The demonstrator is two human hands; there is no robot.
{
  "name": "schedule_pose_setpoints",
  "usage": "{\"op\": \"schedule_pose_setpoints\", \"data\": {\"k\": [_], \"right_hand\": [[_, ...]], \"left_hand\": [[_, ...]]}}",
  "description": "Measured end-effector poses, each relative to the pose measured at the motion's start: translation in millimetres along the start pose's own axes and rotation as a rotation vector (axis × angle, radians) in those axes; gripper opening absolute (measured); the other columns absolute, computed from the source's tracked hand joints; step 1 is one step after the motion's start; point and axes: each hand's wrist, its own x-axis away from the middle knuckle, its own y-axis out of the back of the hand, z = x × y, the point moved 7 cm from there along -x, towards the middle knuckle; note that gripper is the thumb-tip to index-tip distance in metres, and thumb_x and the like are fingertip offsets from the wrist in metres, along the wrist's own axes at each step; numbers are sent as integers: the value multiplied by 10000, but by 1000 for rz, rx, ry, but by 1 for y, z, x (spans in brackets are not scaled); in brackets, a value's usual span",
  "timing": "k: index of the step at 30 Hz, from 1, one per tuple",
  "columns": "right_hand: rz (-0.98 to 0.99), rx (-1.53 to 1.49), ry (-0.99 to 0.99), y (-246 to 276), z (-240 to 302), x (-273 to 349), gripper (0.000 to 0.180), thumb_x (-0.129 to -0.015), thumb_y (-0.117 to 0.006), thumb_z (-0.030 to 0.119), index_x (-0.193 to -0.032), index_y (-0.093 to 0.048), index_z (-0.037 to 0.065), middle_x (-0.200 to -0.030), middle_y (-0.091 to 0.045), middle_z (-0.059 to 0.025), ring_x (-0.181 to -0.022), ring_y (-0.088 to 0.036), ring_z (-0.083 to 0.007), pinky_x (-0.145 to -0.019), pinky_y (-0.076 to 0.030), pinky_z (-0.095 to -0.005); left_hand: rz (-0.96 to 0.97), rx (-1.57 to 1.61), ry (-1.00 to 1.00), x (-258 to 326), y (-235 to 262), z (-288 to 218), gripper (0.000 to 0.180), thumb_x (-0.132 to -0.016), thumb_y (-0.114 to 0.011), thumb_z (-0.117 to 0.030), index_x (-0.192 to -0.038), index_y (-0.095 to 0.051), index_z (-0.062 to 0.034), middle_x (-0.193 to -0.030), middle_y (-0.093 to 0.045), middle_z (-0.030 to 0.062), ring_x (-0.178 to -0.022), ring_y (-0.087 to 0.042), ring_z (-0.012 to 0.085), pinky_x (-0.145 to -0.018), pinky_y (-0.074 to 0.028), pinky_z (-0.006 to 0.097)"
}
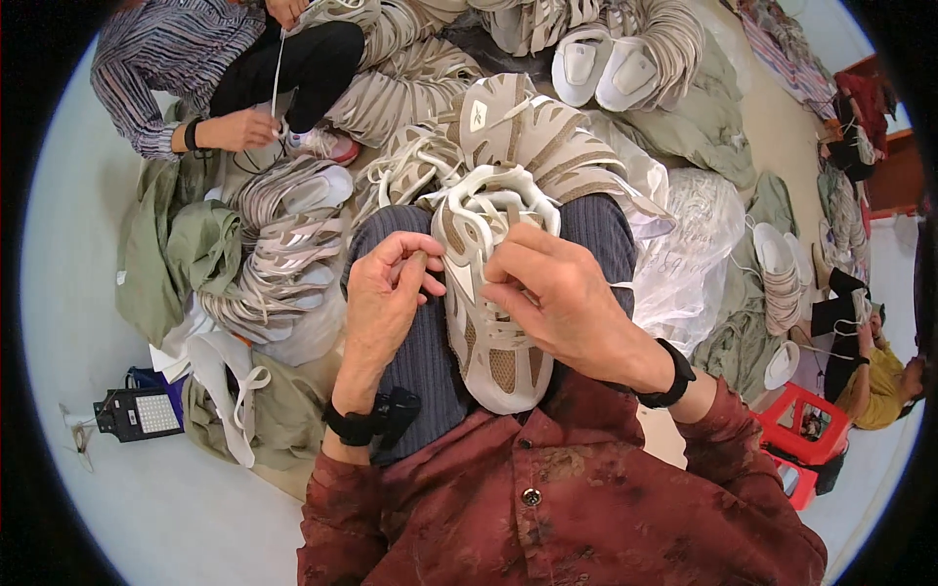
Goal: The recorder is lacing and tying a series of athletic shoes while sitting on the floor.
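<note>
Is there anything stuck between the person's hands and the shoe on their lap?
No, nothing visible is in the way. The right hand rests directly on the shoe, fingers at the white lace near its top. The left hand sits just beside the shoe, pinching something small; whether that is a lace end cannot be told.

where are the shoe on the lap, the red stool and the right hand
shoe (493, 356), head view, on its mesh toe
red stool (803, 430), head view, on its seat top
right hand (557, 293), head view, on the back of the hand
</note>
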Motion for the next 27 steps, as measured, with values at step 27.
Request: {"op": "schedule_pose_setpoints", "data": {"k": [27], "right_hand": [[455,-629,395,-19,113,61,159,-899,-628,77,-896,-525,-44,-798,-436,-124,-588,-533,-278,-478,-399,-380]], "left_hand": [[276,45,293,38,-36,-24,358,-992,-552,-315,-833,-660,-14,-662,-586,11,-549,-516,61,-525,-388,183]]}}
